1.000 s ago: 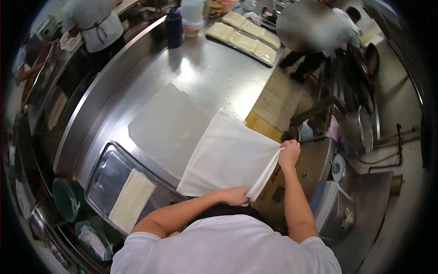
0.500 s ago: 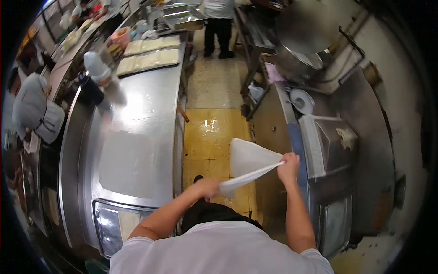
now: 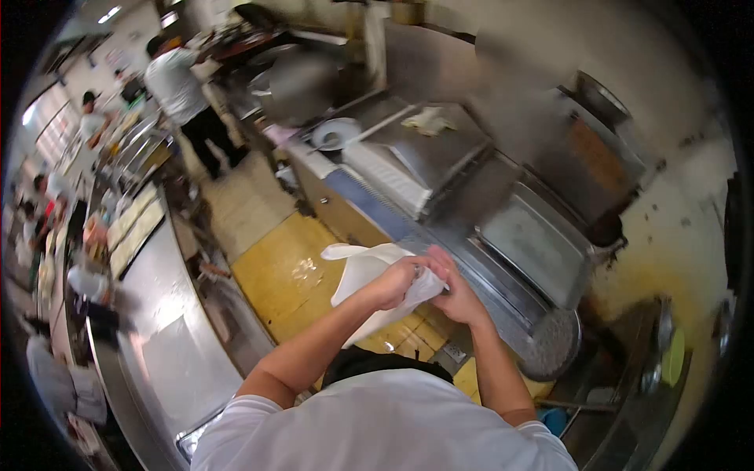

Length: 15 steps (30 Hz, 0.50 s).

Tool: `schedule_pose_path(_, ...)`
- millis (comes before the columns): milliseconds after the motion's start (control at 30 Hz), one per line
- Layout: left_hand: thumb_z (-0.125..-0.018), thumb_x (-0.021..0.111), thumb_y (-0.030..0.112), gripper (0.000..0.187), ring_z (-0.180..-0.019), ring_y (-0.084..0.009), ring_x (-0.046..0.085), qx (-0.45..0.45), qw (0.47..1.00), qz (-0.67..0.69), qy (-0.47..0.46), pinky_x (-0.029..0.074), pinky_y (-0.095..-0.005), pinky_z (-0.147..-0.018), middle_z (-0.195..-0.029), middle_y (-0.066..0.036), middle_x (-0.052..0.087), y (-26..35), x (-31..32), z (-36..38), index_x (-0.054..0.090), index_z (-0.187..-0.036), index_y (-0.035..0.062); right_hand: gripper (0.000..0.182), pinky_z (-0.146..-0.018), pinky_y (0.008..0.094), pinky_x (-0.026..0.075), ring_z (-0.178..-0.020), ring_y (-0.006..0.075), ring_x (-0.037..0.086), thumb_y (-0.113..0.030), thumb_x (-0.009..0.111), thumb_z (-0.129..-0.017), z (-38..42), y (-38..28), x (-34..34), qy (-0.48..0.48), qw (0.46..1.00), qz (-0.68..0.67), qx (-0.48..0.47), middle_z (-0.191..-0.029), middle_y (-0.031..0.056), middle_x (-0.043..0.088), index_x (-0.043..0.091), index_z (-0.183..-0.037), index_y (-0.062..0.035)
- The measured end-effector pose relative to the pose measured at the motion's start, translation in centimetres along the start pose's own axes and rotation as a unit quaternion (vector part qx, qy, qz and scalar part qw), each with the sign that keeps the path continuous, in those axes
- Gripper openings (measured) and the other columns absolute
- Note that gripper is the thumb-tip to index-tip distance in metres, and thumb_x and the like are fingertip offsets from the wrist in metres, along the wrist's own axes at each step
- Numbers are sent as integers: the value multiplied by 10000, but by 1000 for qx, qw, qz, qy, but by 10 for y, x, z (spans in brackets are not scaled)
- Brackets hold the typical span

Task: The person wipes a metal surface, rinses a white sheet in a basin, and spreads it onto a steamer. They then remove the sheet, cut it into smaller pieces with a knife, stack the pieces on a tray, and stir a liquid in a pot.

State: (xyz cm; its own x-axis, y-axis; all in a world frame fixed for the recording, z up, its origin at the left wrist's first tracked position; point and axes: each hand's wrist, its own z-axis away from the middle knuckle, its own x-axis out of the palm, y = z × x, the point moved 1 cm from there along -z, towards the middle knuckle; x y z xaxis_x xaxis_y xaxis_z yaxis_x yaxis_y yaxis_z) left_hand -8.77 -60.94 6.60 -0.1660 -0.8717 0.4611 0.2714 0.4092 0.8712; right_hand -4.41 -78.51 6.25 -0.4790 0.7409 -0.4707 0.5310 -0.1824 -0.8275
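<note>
A thin white cloth [image 3: 360, 271] hangs bunched in front of my body, over the yellow floor tiles. My left hand [image 3: 393, 284] has its fingers closed around the gathered part of it. Close beside it, my right hand [image 3: 455, 292] grips the other end, its fingers slightly blurred. The two hands almost touch, and the cloth's loose part droops to the left and below them.
On the right runs a steel counter with a lidded box [image 3: 428, 153], a rectangular tray [image 3: 534, 243] and a round plate [image 3: 336, 133]. To the left stands a steel table [image 3: 169, 275] bearing trays of pale sheets [image 3: 135, 231]. A co-worker [image 3: 184, 86] stands in the aisle ahead.
My view has turned right, toward the steel counter. My hands have come together, and the cloth that was stretched between them is now bunched up.
</note>
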Motion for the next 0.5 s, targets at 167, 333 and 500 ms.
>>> schedule_pose_path(167,-833,474,173,364,-901,-232,661,-14,988,-6,-156,548,-384,-856,-993,-135,674,102,95,-35,640,-1098,-13,371,-933,366,510,-1040,203,680,-212,776,-846,52,41,-59,-41,973,-72,214,-1056,108,746,718,-1182,-67)
schedule_pose_path(333,-851,704,98,316,-940,-179,657,109,973,-195,-60,560,-327,-826,-1030,-76,673,161,95,-109,639,-1158,55,332,-776,352,525,-820,180,655,-258,769,-842,77,48,-160,115,911,34,395,-906,86,733,739,-1103,-55)
schedule_pose_path(500,-833,734,-41,436,-981,-151,642,264,952,-146,-44,513,-278,-887,-1098,-42,652,204,83,-214,601,-1243,29,182,-696,330,488,-751,125,602,-151,749,-844,66,-18,-277,334,885,100,307,-784,60,663,676,-925,-5)
